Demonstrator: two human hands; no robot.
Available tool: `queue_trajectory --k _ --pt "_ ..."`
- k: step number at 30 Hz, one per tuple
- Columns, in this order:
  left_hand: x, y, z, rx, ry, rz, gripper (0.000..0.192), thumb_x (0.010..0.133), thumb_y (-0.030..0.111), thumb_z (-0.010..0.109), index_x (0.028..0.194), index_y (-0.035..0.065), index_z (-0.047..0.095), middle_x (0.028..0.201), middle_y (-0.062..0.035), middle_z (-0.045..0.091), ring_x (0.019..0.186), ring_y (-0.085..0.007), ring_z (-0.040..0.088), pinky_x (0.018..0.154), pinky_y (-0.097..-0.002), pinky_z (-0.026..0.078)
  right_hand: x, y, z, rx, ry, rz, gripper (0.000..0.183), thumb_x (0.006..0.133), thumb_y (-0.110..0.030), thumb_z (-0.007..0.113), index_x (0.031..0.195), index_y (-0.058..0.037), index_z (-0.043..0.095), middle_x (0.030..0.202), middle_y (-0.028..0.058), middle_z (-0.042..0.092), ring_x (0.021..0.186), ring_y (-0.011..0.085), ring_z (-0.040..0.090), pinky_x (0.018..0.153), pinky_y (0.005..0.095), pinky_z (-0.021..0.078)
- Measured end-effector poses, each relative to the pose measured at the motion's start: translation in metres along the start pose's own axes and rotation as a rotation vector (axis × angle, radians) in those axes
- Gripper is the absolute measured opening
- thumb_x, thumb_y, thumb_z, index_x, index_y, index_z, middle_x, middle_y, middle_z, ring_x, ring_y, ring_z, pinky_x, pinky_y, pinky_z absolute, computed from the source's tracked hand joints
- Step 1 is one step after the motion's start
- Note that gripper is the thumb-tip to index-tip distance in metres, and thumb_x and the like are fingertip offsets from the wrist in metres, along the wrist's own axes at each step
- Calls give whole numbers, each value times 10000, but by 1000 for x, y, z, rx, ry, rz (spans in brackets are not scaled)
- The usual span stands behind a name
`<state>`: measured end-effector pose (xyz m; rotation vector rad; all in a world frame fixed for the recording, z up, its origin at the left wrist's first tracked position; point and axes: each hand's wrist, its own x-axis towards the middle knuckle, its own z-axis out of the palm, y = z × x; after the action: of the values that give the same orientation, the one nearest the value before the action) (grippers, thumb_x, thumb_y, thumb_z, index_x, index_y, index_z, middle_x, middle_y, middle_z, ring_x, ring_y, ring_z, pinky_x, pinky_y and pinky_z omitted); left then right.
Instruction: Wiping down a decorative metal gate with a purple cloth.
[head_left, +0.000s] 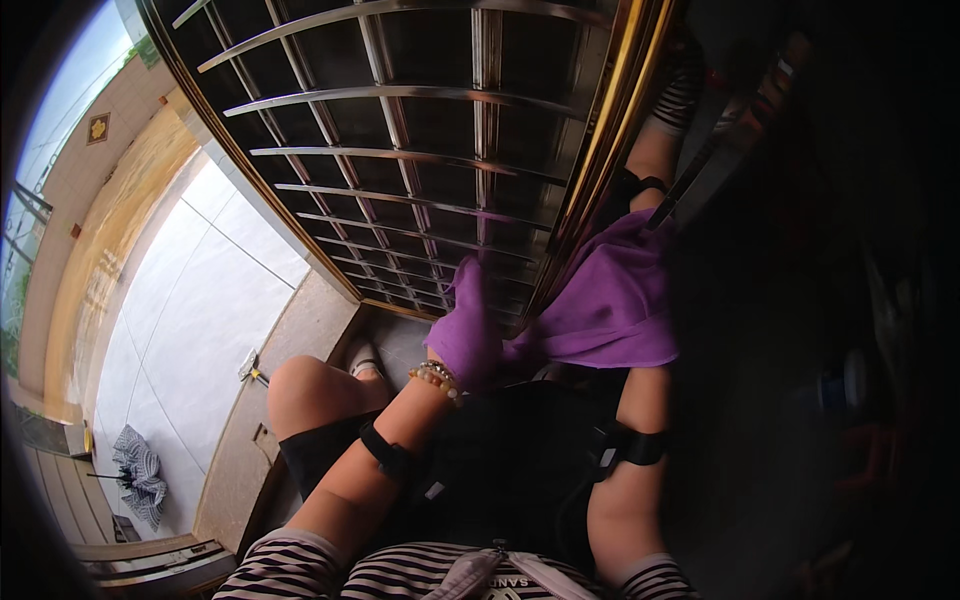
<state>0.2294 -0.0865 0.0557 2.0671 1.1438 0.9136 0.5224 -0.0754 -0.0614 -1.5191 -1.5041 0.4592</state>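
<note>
A purple cloth (615, 300) stretches between my two hands and covers most of both. My left hand (433, 355) is wrapped in one end, close to the lower part of a dark door panel with a shiny metal grille (390, 90). The other end drapes over my right hand (649, 377), just right of the door's gold-coloured edge (615, 97); its fingers are hidden. Beyond the cloth, a forearm with a black band and striped sleeve (652, 150) shows in the dark area, apparently my reflection.
My bent knee (304, 390) is beside a stone door sill (247, 442). A small metal tool with a yellow-and-black handle (255, 367) lies on the sill. Outside, a patterned umbrella (142, 476) rests on pale paving (172, 337). The right side is too dark to make out.
</note>
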Motion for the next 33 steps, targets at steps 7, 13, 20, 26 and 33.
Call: queue_trajectory --k 7,13,20,26,33 --pt "19 -51 2 191 -2 -21 741 816 -35 605 1476 75 285 1442 -263 467 1143 -526 608 906 -563 544 10 16 -10 537 -64 183 447 1089 -282 491 1437 -5 442 1409 142 521 1253 232 568 1092 332 451" --pt "-15 -10 21 127 -61 -222 864 847 84 650 1559 83 161 1487 -271 467 1161 -517 618 909 -551 547 5 -29 -18 342 -37 204 689 1020 -313 651 1555 -10 341 1478 112 470 1329 185 504 1136 253 372" --pt "-6 -12 29 192 -113 -144 834 834 95 636 1560 45 230 1482 -277 464 1097 -500 640 864 -555 553 8 -6 -3 -118 62 -76 596 1039 -270 618 1518 -12 376 1433 101 500 1281 176 533 1114 234 395" --pt "17 -7 25 234 -159 -155 813 817 113 691 1518 35 286 1435 -278 488 1181 -497 593 945 -546 533 23 -17 8 -465 30 -141 401 1109 -180 437 1484 -42 408 1393 93 509 1237 166 550 1112 236 412" --pt "-5 -12 64 64 -58 97 1028 704 321 887 1461 -40 292 1346 -319 491 1210 -489 582 999 -476 521 -4 -10 -2 -360 188 -55 629 1040 -388 583 1501 -11 379 1408 134 509 1250 194 558 1120 252 420"
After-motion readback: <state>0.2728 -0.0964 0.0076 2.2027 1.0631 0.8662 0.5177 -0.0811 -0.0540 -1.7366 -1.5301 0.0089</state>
